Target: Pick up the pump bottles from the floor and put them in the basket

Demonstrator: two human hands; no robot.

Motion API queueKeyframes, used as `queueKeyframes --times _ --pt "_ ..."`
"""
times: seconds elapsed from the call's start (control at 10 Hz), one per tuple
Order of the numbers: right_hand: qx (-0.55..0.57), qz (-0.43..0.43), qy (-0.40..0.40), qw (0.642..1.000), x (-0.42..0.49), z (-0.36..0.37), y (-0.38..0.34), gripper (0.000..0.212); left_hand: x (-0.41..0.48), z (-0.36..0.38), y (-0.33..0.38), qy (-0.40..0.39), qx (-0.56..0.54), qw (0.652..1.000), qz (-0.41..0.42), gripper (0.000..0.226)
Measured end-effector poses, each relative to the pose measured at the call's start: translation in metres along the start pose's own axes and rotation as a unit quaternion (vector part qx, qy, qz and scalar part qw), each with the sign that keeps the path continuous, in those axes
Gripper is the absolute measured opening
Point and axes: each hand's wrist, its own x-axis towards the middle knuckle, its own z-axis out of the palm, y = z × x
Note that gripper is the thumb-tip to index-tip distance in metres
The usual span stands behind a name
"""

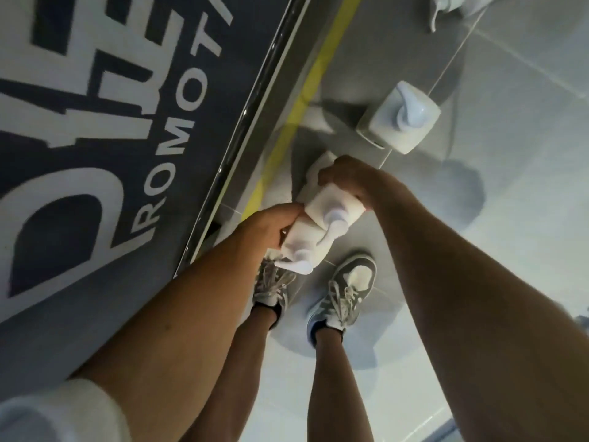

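Note:
My left hand (271, 229) grips a white pump bottle (302, 247) by its side, its spout pointing toward my feet. Just above it, my right hand (347, 178) holds a second white pump bottle (331, 205) from the top, and the two bottles touch. Another white pump bottle (403, 118) stands upright on the grey tiled floor a little beyond my right hand. A further pump bottle (452, 8) lies at the top edge, partly cut off. A white object (318, 167) shows under my right hand, mostly hidden. No basket is in view.
A dark mat with large white letters (95, 138) covers the left side, edged by a metal strip (255, 100) and a yellow floor line (306, 100). My feet in grey and white sneakers (345, 298) stand on the tiles below the bottles.

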Motion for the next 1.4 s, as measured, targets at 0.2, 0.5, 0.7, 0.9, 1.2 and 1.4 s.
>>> queueKeyframes --times 0.2,0.5,0.7,0.9,1.2,1.4 --pt "0.156 0.017 0.003 0.988 -0.119 0.013 0.052 0.086 -0.052 -0.012 -0.071 0.008 -0.025 0.997 0.074 0.097" --pt "0.317 -0.046 0.071 0.945 -0.393 0.004 0.051 0.058 -0.342 0.002 -0.068 0.016 -0.029 0.977 0.212 0.062" --pt "0.443 -0.203 0.056 0.871 -0.59 -0.008 0.023 0.079 -0.528 -0.003 -0.072 -0.113 -0.107 0.938 0.308 0.056" --pt "0.461 -0.316 0.078 0.826 -0.717 0.001 -0.021 0.104 -0.674 -0.015 -0.074 -0.158 -0.094 0.883 0.431 0.094" --pt "0.399 -0.426 0.028 0.812 -0.806 0.031 -0.05 0.092 -0.788 -0.034 -0.143 -0.106 -0.174 0.81 0.549 0.056" --pt "0.246 -0.449 -0.077 0.856 -0.828 0.049 -0.053 0.111 -0.792 -0.036 -0.232 -0.032 -0.342 0.745 0.572 0.07"
